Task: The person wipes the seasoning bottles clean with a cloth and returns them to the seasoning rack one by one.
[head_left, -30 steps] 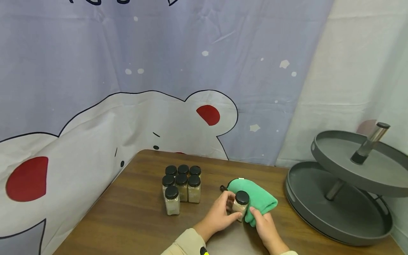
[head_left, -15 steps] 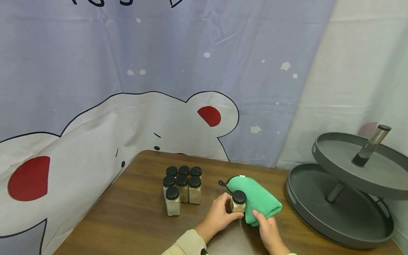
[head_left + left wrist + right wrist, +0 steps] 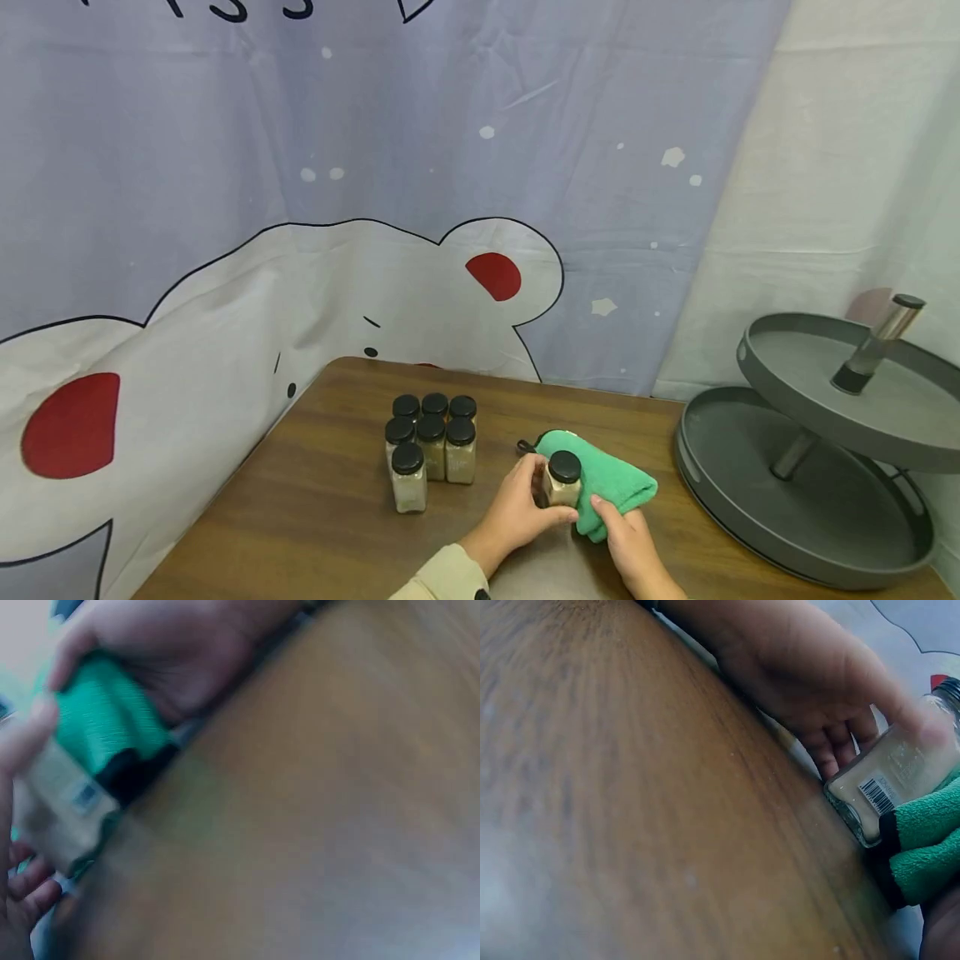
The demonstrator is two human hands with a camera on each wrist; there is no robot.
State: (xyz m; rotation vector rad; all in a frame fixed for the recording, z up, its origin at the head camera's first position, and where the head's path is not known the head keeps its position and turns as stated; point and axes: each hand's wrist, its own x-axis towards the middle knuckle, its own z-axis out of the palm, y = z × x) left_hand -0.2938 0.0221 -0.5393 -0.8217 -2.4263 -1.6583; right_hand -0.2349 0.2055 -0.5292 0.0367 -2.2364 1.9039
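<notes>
In the head view my left hand (image 3: 517, 510) grips a square glass spice jar (image 3: 562, 492) with a black lid and pale contents, its thumb and fingers on opposite sides. My right hand (image 3: 632, 542) pinches a folded green cloth (image 3: 617, 481), which lies against the jar's right side. From the right wrist view, a barcode label (image 3: 876, 793) shows low on the jar, and the cloth's black-trimmed edge touches the glass near the base. The left wrist view is blurred, with the green cloth (image 3: 101, 720) beside the jar (image 3: 56, 806).
Several similar jars (image 3: 432, 446) with black lids stand grouped on the wooden table (image 3: 315, 508), left of my hands. At the right stands a dark grey two-tier round tray (image 3: 795, 517) with a metal post (image 3: 879, 342). A printed curtain (image 3: 375, 125) hangs behind the table.
The cloth shifted right and up along the jar, then came back down slightly. The jar has moved a little left and stands more upright. Both hands keep their hold.
</notes>
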